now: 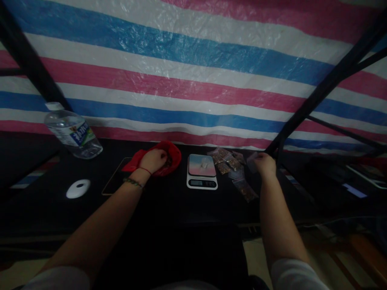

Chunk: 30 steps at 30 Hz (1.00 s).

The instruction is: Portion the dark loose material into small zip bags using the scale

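Note:
My left hand point(153, 160) rests inside the mouth of a red bag point(173, 155) on the dark table, its fingers curled down into the bag; what they hold is hidden. A small white digital scale point(202, 172) with something pale on its platform stands between my hands. My right hand point(265, 165) is closed on a small clear packet point(251, 161) at the edge of a heap of small filled clear packets point(231, 166). One more filled packet point(246, 190) lies nearer to me.
A plastic water bottle point(72, 135) lies tilted at the far left. A white round object point(78, 188) sits on the table front left, next to a dark flat pad point(115, 183). A striped pink, blue and white tarp point(193, 72) hangs behind; black frame bars point(320, 92) cross at right.

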Motion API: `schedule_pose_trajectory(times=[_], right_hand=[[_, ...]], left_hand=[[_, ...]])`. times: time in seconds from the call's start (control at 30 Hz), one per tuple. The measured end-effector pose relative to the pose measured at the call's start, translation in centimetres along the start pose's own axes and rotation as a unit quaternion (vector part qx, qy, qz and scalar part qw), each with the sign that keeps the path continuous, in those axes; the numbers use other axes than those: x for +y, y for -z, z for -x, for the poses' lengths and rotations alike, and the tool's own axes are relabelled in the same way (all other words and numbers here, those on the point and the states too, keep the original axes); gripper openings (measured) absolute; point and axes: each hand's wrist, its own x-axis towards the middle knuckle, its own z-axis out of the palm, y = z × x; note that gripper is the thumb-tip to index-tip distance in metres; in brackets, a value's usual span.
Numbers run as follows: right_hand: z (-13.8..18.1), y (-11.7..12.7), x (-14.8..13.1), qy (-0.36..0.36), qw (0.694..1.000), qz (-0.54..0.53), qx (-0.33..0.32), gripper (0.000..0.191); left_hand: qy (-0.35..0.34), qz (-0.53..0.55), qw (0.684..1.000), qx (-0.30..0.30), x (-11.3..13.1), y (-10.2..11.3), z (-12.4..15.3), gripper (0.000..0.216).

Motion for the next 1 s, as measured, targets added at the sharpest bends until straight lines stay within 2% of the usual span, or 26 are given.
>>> schedule_pose_trajectory(times=[0.03, 0.1, 0.17, 0.23, 0.3, 0.37, 0.4, 0.47, 0.57, 0.67, 0.7, 0.8, 0.87, 0.93, 1.0], right_hand=[[0.5, 0.8, -1.1, 0.014, 0.999, -0.04, 0.02, 0.04], [2.2, 1.9, -4.1, 0.066, 0.983, -0.17, 0.005, 0.041], [4.7, 2.1, -8.1, 0.146, 0.934, -0.321, -0.063, 0.038], [7.6, 1.6, -12.4, 0.216, 0.867, -0.413, -0.178, 0.03], [10.5, 0.5, -16.3, 0.27, 0.813, -0.442, -0.266, 0.026], [12.6, -0.9, -19.3, 0.303, 0.782, -0.434, -0.329, 0.024], [13.3, -1.6, -20.4, 0.319, 0.774, -0.408, -0.363, 0.024], [14.1, -2.9, -21.9, 0.356, 0.767, -0.363, -0.393, 0.022], [14.1, -4.4, -22.5, 0.377, 0.777, -0.348, -0.365, 0.015], [14.3, -5.4, -22.1, 0.371, 0.796, -0.359, -0.316, 0.014], [14.5, -5.6, -21.9, 0.373, 0.807, -0.364, -0.279, 0.016], [15.7, -5.7, -21.3, 0.381, 0.843, -0.372, -0.073, 0.023], [16.7, -5.6, -21.1, 0.394, 0.848, -0.352, 0.046, 0.023], [17.6, -5.7, -21.2, 0.41, 0.851, -0.32, 0.077, 0.02], [18.3, -5.9, -21.4, 0.42, 0.858, -0.291, 0.046, 0.019]], left_hand=[[-0.016, 0.027, 0.999, 0.027, 0.3, 0.0, 0.1, 0.03], [-0.067, 0.104, 0.989, 0.08, 1.2, 0.0, 0.4, 0.036], [-0.112, 0.205, 0.966, 0.111, 2.1, -0.4, 0.8, 0.041], [-0.126, 0.338, 0.926, 0.109, 3.0, -1.0, 1.3, 0.045], [-0.106, 0.499, 0.857, 0.071, 3.5, -1.6, 1.8, 0.051], [-0.084, 0.614, 0.784, 0.028, 3.5, -2.0, 2.4, 0.059], [-0.072, 0.642, 0.763, 0.019, 3.4, -2.0, 2.7, 0.059], [-0.044, 0.643, 0.764, 0.023, 3.0, -1.8, 3.1, 0.05], [0.0, 0.61, 0.792, -0.003, 2.3, -1.2, 3.6, 0.034], [0.004, 0.602, 0.797, -0.052, 2.1, -0.7, 3.7, 0.03], [0.002, 0.599, 0.799, -0.057, 2.2, -0.7, 3.7, 0.029], [0.029, 0.589, 0.807, 0.006, 2.6, -0.8, 3.6, 0.027], [0.072, 0.587, 0.802, 0.076, 3.0, -0.9, 3.4, 0.029], [0.097, 0.579, 0.802, 0.113, 3.3, -1.2, 3.4, 0.031], [0.091, 0.56, 0.814, 0.127, 3.5, -1.5, 3.4, 0.031]])
